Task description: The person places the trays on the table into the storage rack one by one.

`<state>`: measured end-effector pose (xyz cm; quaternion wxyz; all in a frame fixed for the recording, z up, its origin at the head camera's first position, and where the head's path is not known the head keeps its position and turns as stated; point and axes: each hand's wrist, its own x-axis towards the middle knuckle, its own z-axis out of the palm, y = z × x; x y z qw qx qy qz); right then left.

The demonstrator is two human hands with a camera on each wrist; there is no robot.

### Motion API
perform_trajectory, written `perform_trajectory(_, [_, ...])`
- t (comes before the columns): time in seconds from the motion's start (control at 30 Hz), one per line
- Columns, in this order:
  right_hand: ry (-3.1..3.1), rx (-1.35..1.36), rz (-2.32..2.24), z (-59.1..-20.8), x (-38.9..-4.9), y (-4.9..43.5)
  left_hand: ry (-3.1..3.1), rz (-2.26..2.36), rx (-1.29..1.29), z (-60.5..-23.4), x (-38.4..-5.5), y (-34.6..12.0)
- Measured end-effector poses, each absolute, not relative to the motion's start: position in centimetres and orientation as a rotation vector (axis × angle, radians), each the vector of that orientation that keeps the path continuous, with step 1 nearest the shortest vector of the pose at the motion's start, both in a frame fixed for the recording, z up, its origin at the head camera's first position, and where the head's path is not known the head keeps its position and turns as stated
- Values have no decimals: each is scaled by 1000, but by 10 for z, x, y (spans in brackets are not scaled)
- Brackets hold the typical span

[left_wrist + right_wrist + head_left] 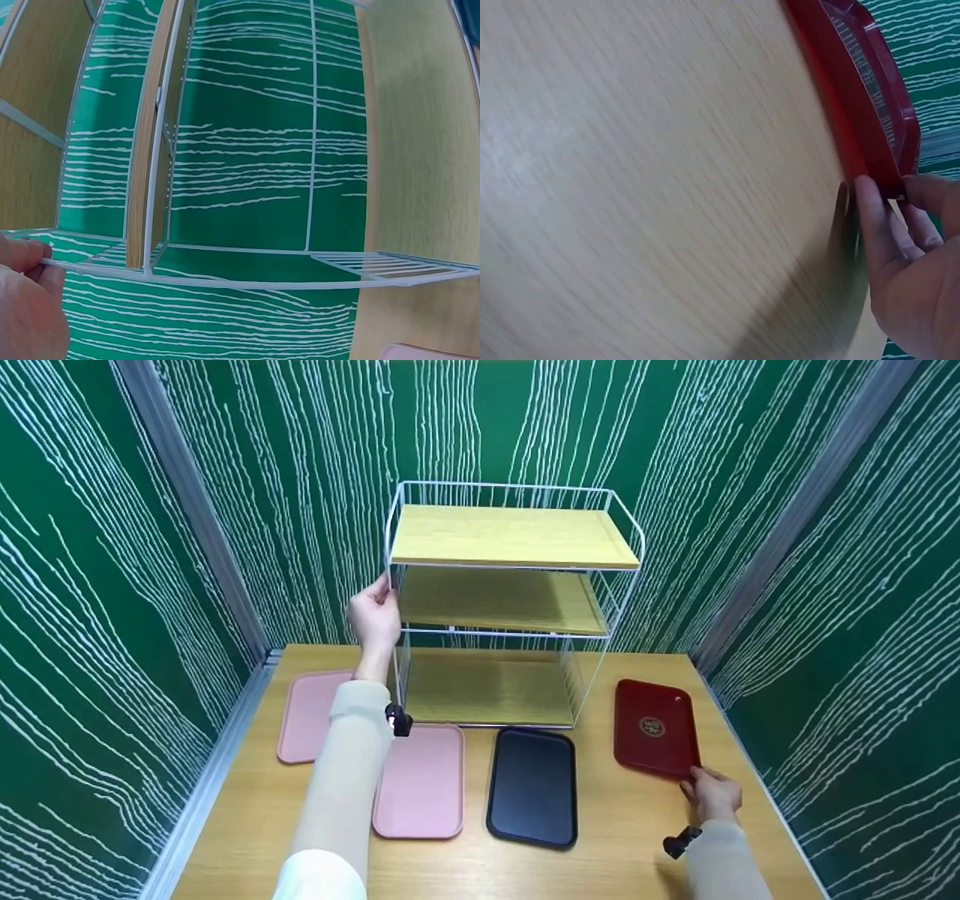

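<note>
A white wire rack (517, 634) with three wooden shelves stands at the back of the table. My left hand (375, 611) pinches its left front upright, just below the top shelf; the left wrist view shows thumb and fingers of that hand (34, 300) on the thin white wire. At the right, my right hand (714, 793) grips the near right corner of a dark red tray (652, 727) with a round gold emblem. Seen from the right wrist, the hand (915, 262) has its thumb and fingers at the corner of the red tray (855, 97).
A black tray (532, 787) and a pink tray (420, 781) lie in front of the rack on the wooden table (600, 855). Another pink tray (311, 716) lies at the left, partly behind my left arm. Green walls (847, 585) with white streaks enclose the table.
</note>
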<state>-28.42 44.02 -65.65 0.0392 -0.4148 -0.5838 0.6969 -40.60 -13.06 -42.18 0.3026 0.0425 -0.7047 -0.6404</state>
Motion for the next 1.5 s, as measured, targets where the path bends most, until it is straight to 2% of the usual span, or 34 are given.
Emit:
perform_trajectory(0.37, [-1667,-1197,2267,-694,-293,461,-1837,-1675,73,-425,-409,-130])
perform_trajectory(0.87, [-1520,-1133,2460,-686,-285,454,-1869,-1676,131,-425,-406,-131])
perform_trajectory(1.5, [-1229,-1077,2569,-694,-280,448,-1838,-1679,105,-426,-409,-130])
